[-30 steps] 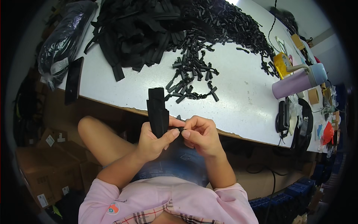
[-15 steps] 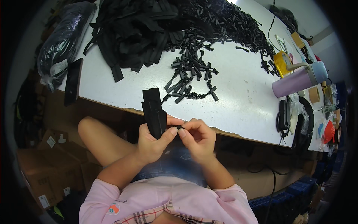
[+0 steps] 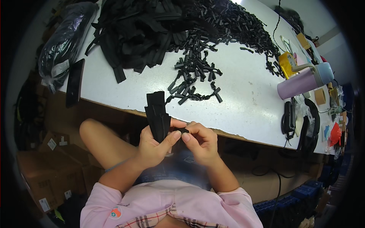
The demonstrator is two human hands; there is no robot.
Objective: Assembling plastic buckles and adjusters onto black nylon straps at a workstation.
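My left hand [image 3: 156, 147] is closed around a stack of black fabric strips [image 3: 156, 117], which stand up from the grip toward the table edge. Thumb and fingers of my right hand [image 3: 201, 142] pinch a small black piece [image 3: 183, 130], which my left thumb and forefinger also touch. Whether this piece is a strip's end or something separate is hidden by the fingers. Both hands are over my lap, just off the near table edge. Beyond them lies a scatter of small black pulls [image 3: 195, 72], which look like zipper sliders, some linked in chains.
A heap of black strips [image 3: 140, 34] and a bigger pile of the pulls [image 3: 235, 22] cover the far part of the white table [image 3: 243, 102]. A purple bottle [image 3: 298, 84] lies at the right. A plastic-wrapped black bundle [image 3: 66, 41] rests at the left. Cardboard boxes [image 3: 49, 178] stand below.
Both hands have barely shifted, my right hand slightly leftward. A little more of the small black piece shows between the fingertips.
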